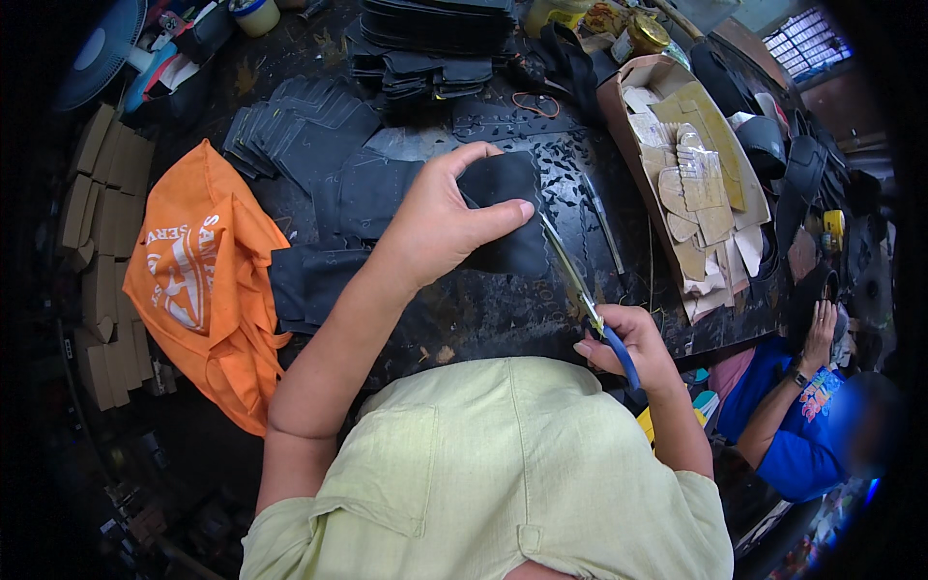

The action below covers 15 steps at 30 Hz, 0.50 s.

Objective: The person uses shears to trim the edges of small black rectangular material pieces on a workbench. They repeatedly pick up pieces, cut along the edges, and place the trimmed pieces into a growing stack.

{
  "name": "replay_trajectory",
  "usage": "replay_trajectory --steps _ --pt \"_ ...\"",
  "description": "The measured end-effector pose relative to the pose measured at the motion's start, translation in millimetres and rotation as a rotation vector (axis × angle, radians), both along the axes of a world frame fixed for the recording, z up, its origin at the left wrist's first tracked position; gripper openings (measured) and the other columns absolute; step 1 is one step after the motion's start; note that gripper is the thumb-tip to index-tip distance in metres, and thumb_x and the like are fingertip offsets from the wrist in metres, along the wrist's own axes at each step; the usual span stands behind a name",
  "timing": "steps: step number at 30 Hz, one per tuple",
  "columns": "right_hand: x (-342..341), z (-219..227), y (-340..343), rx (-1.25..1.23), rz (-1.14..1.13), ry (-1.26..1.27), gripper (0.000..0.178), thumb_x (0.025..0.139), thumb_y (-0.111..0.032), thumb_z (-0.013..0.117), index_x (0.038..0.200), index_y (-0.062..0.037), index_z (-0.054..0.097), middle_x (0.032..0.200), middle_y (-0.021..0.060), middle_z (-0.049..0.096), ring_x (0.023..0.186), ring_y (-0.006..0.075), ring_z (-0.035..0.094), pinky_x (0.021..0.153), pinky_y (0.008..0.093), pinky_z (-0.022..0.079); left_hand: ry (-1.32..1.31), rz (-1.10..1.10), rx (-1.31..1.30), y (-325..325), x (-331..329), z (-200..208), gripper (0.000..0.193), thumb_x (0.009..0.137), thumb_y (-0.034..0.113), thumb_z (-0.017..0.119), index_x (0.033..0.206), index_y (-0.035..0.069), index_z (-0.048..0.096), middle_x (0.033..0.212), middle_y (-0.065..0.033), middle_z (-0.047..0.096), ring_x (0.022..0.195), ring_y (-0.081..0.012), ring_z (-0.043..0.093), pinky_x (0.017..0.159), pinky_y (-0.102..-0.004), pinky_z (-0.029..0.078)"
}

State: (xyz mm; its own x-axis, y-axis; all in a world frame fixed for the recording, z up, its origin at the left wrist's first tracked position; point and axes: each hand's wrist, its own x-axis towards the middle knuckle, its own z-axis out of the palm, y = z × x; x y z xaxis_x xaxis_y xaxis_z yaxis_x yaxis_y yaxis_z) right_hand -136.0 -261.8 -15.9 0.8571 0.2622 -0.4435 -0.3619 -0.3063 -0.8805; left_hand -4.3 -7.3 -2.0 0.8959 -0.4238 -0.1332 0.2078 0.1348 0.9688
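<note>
Seemingly to keep its edge steady, the left grip (447, 220) pinches a black sheet (512, 179) at the frame's centre, while the right grip (646, 346) holds blue-handled scissors (577, 282), tips near this edge.

Pale yellow-grn shirt (474, 454), short slvs (698, 512), bare forearms (340, 333).
Plain fabric, lightly creased; lg patch pocket (387, 464) on L chest w/ stitched edges; vert. seam (516, 425) down ctr front, sm. stitched rectangle (529, 538) at its end nr neckline. Slvs match shirt body in colour. L hand (454, 210) & R hand (633, 340) both bare.
</note>
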Motion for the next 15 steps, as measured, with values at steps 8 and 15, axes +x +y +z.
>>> replay_trajectory --steps 8,15 --pt "0 -11 15 0.347 -0.027 0.108 0.019 0.088 -0.018 0.071 0.086 -0.0042 0.058 0.073 -0.0005 0.057 0.068 0.0075 0.054 0.064 0.0234 0.044 0.258 0.144 -0.337 -18 -15 -7 0.037 0.082 -0.001 0.073 0.116 -0.003 0.057 0.096 -0.0085 0.069 0.083 -0.0125 0.067 0.076 -0.0272 0.057" --pt "3 -14 27 0.446 -0.098 0.091 0.016 0.09 -0.016 0.069 0.09 -0.003 0.058 0.075 0.0027 0.06 0.069 0.0098 0.058 0.066 0.0243 0.047 0.348 0.183 -0.471 -33 -27 -7 0.035 0.083 -0.001 0.072 0.114 -0.001 0.057 0.097 -0.0097 0.069 0.084 -0.0147 0.067 0.077 -0.029 0.057"
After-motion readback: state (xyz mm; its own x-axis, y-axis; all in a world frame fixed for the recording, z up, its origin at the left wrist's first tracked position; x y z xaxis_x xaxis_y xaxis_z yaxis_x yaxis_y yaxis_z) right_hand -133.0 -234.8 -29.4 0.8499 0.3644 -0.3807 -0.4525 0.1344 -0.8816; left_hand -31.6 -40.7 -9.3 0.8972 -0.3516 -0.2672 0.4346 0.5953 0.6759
